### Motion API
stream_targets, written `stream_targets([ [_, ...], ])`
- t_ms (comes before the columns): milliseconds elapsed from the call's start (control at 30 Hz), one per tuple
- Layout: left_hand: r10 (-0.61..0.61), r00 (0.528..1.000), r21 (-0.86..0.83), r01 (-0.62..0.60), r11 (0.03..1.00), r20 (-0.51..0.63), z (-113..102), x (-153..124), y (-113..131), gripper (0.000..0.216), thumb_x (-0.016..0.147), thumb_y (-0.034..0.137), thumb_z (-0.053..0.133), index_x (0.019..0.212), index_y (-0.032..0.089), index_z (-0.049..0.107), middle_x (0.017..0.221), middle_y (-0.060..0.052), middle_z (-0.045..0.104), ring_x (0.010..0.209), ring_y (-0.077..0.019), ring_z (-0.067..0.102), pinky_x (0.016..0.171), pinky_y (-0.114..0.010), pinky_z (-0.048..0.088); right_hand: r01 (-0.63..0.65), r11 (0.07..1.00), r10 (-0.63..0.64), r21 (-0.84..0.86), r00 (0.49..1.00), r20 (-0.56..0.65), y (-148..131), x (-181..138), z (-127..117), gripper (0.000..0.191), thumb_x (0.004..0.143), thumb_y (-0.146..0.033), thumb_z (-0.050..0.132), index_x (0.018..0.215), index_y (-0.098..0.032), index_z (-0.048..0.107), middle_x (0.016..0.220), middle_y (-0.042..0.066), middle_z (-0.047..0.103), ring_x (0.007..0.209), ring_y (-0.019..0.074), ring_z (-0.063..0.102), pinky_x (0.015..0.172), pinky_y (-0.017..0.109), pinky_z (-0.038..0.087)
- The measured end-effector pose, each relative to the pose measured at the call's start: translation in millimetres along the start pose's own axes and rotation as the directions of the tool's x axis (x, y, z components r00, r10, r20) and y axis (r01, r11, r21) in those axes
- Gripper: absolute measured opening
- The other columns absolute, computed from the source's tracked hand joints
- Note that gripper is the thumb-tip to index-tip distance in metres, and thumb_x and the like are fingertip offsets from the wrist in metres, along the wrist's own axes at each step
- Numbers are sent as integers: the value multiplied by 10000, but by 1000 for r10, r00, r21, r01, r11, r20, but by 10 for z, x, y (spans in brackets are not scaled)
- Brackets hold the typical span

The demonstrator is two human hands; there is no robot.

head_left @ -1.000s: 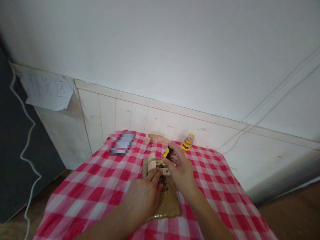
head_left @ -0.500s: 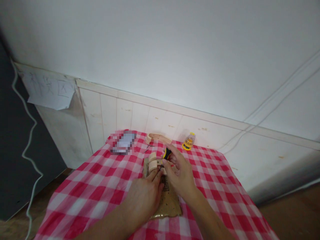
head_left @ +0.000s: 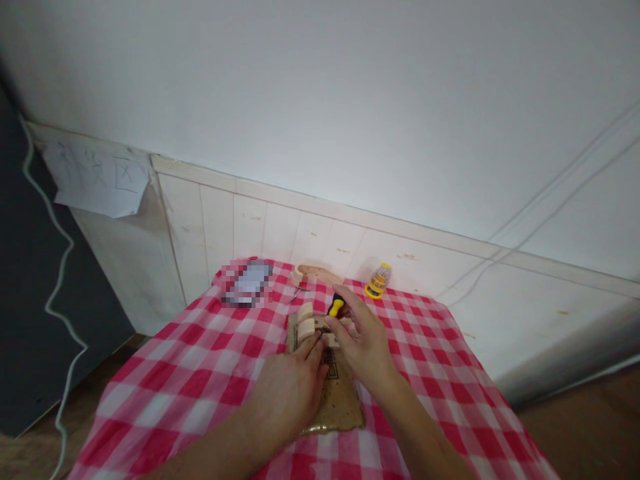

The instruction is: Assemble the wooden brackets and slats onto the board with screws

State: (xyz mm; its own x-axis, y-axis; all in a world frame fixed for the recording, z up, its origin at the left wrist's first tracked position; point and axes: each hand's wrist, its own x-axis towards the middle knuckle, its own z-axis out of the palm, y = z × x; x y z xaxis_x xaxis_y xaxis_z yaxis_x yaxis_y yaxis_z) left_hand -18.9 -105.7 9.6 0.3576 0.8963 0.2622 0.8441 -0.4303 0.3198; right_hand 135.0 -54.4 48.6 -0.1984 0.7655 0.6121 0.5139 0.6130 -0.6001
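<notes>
A yellow and black screwdriver (head_left: 336, 306) is gripped in my right hand (head_left: 367, 341), its handle tilted up and its shaft slanting down to the left. My left hand (head_left: 295, 377) presses its fingers on a pale wooden piece (head_left: 306, 327) with curved blocks, just by the screwdriver's lower end. Whether the tip sits on a screw is too small to make out. Beneath the wood lies a brown packet (head_left: 336, 407) with dark printing. My left fingers are closed together, partly hiding the wood.
Behind my hands lie another curved wooden piece (head_left: 317, 273) and some small thin metal bits (head_left: 295, 295). A yellow-capped clear bottle-shaped case (head_left: 378, 281) stands at the back right. A blurred-out flat rectangular thing (head_left: 249, 283) lies at the back left of the checked tablecloth (head_left: 200, 373).
The screwdriver handle has turned in my right fingers, now showing more yellow. My right hand has shifted slightly, while my left hand stays on the wood.
</notes>
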Motion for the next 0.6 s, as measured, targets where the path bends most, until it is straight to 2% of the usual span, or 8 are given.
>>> stream_targets([
  [100, 2, 1000, -23, -2, 1000, -16, 3, -4, -8, 461, 989, 240, 445, 1424, 154, 571, 1461, -161, 600, 1109, -314, 723, 811, -440, 641, 1, 1000, -2, 10, 1000, 17, -2, -12, 4, 498, 917, -222, 652, 1397, -342, 595, 1233, 46, 729, 1099, 240, 704, 963, 402, 582],
  [233, -2, 1000, -8, 2, 1000, -10, 3, -6, -11, 459, 984, 243, 451, 1417, 165, 580, 1463, -154, 600, 1049, -322, 744, 745, -442, 646, -51, 993, 46, 106, 998, 51, 34, -46, 24, 553, 929, -186, 598, 1459, -333, 531, 1225, 61, 729, 1124, 243, 702, 949, 413, 605],
  [467, -20, 1000, 32, 19, 999, 13, -25, -16, 15, 468, 1006, 270, 427, 1447, 192, 562, 1511, -134, 558, 1043, -313, 749, 774, -435, 650, -57, 989, 51, 139, 998, 47, 67, -62, 35, 549, 926, -155, 575, 1441, -346, 558, 1230, 64, 715, 1194, 246, 676, 956, 412, 610],
  [600, -43, 998, 60, 40, 997, 41, -44, -18, 35, 484, 1005, 273, 433, 1473, 214, 541, 1520, -140, 545, 1000, -336, 759, 723, -463, 650, -63, 987, 58, 147, 998, 37, 81, -63, 41, 550, 924, -154, 582, 1439, -345, 561, 1244, 67, 717, 1196, 250, 676, 954, 417, 613],
])
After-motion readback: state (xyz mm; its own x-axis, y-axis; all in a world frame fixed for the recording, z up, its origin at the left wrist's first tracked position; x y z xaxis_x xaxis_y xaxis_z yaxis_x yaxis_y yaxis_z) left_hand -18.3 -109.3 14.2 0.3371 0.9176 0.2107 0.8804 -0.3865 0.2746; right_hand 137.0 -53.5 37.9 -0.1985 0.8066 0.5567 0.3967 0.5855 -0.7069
